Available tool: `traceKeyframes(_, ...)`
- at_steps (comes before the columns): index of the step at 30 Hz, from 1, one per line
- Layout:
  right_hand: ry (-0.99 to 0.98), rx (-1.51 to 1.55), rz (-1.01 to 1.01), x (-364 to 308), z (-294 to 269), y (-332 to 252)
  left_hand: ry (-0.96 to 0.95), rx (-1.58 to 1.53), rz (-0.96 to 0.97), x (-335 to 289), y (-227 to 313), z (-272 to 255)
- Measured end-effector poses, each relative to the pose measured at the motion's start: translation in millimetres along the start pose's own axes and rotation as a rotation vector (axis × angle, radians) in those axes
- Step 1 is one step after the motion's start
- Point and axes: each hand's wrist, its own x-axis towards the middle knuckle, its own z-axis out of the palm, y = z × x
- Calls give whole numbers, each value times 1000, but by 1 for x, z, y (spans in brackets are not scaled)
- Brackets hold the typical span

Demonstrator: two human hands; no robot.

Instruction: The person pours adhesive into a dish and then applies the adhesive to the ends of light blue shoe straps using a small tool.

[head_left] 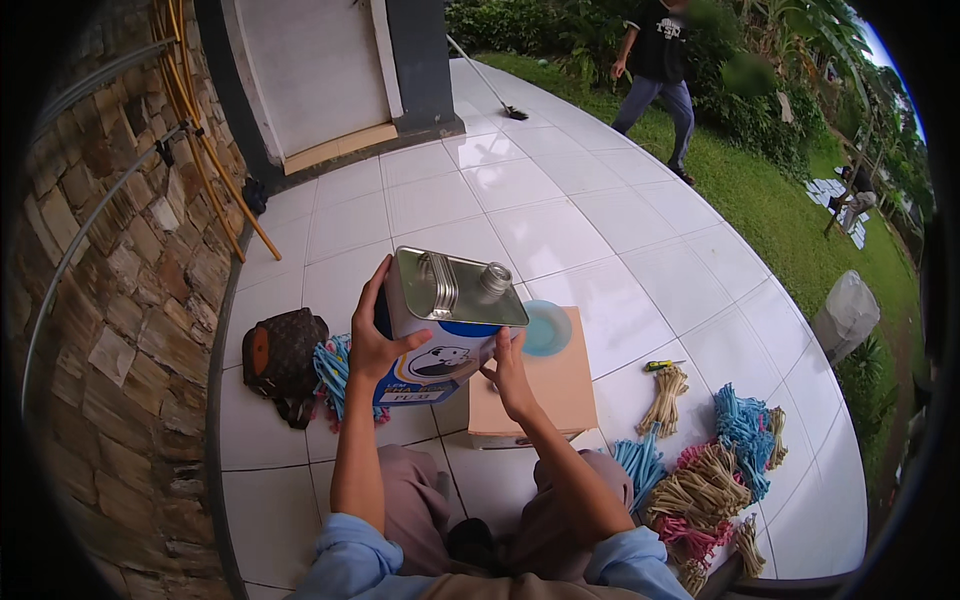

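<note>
White tiled patio; metal can (455,325) gripped between left hand (375,345), right hand (512,375)

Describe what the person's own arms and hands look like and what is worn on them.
Both forearms are bare from wrist to elbow. Light blue sleeves are pushed up and bunched at the elbows on both arms. The left hand and right hand wear no gloves; no rings, watch or bracelets are visible.

Metal can (452,325): silver top, blue-and-white label. Lid (546,327): light blue. Bag (283,358): brown, apparently patterned. Bundles (712,478): blue, tan, pink. Floor tiles (560,215): white.
</note>
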Motion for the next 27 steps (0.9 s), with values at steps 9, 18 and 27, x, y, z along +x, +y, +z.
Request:
traceKeyframes(9,176,308,101,4,-20,42,-395,300,46,50,-11,37)
traceKeyframes(18,156,557,131,17,-21,36,-649,544,13,99,-3,72)
traceKeyframes(27,226,711,116,31,-17,39,-816,680,51,126,0,101)
